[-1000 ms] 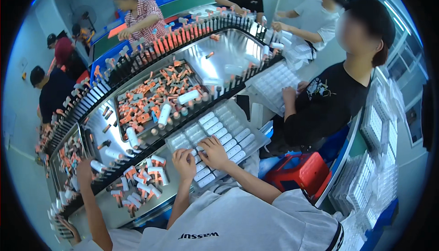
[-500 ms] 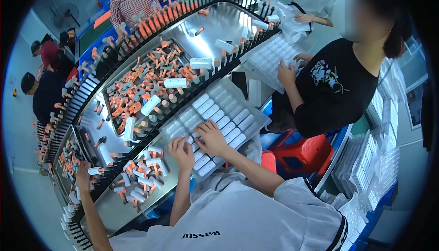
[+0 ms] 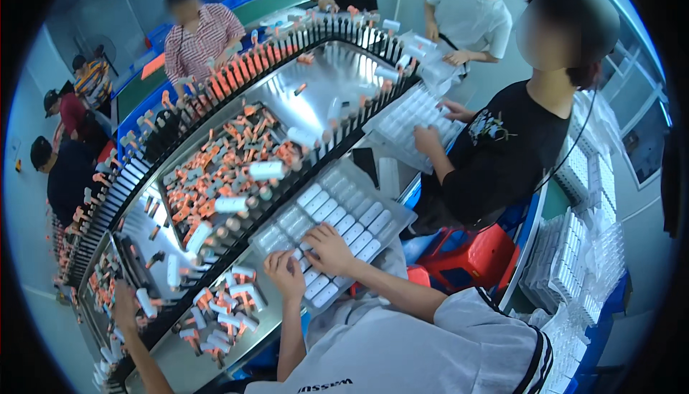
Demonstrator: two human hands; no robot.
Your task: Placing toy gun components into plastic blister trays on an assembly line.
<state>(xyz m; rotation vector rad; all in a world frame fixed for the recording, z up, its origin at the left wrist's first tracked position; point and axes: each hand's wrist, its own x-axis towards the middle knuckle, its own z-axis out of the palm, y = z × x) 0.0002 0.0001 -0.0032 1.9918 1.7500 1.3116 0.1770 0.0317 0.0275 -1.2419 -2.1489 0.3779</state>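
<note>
Both hands, left (image 3: 286,273) and right (image 3: 330,248), lie half-curled on the clear compartment tray (image 3: 337,211), gripping nothing. At 11 o'clock, the steel tabletop (image 3: 337,78) carries orange tubes (image 3: 215,171).

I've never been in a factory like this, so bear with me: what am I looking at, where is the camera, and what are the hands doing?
There is no robot here. A person works with bare hands, and the camera sits on their head looking down, so straight edges bend. Their left hand and right hand rest on a clear tray of white tubes; whether they grip one is unclear. Beyond it curves a metal table, ringed with black holders and heaped with orange and white pieces. Other workers sit around.
</note>
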